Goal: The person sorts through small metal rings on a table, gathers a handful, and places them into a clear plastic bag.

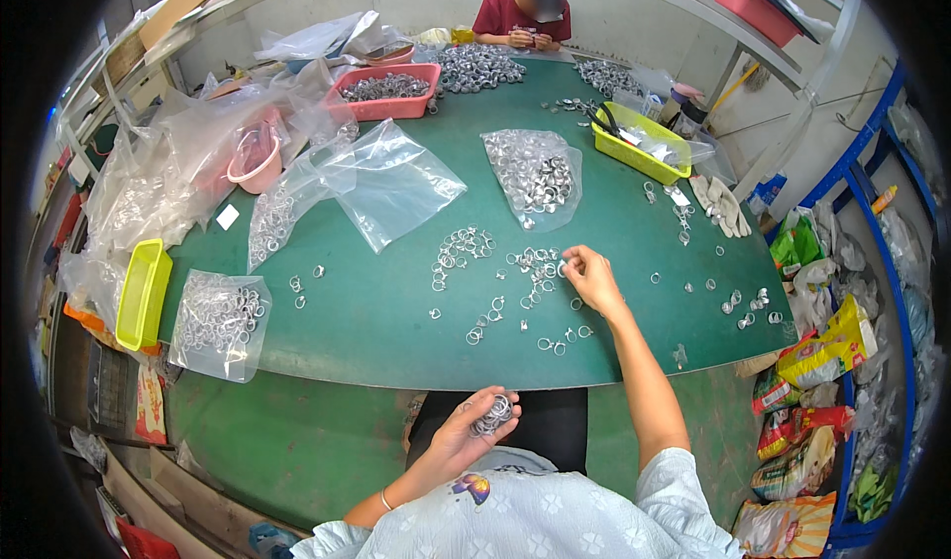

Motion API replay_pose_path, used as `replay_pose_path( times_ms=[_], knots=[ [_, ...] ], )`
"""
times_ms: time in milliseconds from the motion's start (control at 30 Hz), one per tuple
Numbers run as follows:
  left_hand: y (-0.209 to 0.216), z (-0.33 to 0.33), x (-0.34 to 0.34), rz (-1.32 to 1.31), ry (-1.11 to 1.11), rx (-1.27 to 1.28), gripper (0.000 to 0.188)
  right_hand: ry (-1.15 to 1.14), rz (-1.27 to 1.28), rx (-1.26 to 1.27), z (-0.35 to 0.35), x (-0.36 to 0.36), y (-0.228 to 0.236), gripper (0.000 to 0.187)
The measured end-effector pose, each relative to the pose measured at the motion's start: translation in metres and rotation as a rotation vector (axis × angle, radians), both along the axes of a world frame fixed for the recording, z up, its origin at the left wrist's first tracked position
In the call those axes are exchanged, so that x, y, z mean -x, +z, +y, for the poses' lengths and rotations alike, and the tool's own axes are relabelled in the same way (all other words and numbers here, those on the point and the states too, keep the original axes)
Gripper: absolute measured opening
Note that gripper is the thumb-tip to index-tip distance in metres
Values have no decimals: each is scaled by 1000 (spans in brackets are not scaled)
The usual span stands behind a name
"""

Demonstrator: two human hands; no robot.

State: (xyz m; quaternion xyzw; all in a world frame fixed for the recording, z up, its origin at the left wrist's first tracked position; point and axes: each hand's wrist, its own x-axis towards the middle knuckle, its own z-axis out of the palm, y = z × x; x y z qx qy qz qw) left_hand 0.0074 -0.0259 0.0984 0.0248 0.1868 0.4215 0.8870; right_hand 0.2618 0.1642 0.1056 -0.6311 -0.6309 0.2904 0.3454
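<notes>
Your left hand sits at 6 o'clock, off the green surface, fingers curled around a bunch of metal rings. Your right hand pinches one ring beside the loose rings near centre.

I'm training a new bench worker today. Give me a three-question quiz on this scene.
1. True or false: the left hand holds a bunch of small silver metal rings.
2. What does the right hand touch? A) yellow plastic tray B) loose silver rings on the green table C) pink plastic bin
3. Fill in: the pink bin holds metal ____.

Key: 1 true; 2 B; 3 rings.
</notes>
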Motion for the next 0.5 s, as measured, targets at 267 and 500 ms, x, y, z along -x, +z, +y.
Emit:
replay_pose_path(
  times_ms=[267, 500],
  knots=[
    [2, -2, 2, 5, 8, -4, 21, 96, -322, -59, 6, 10, -9, 18],
    [3, -1, 1, 36, 14, 23, 21, 265, -9, 162, 7, -24, 0, 15]
  ],
)
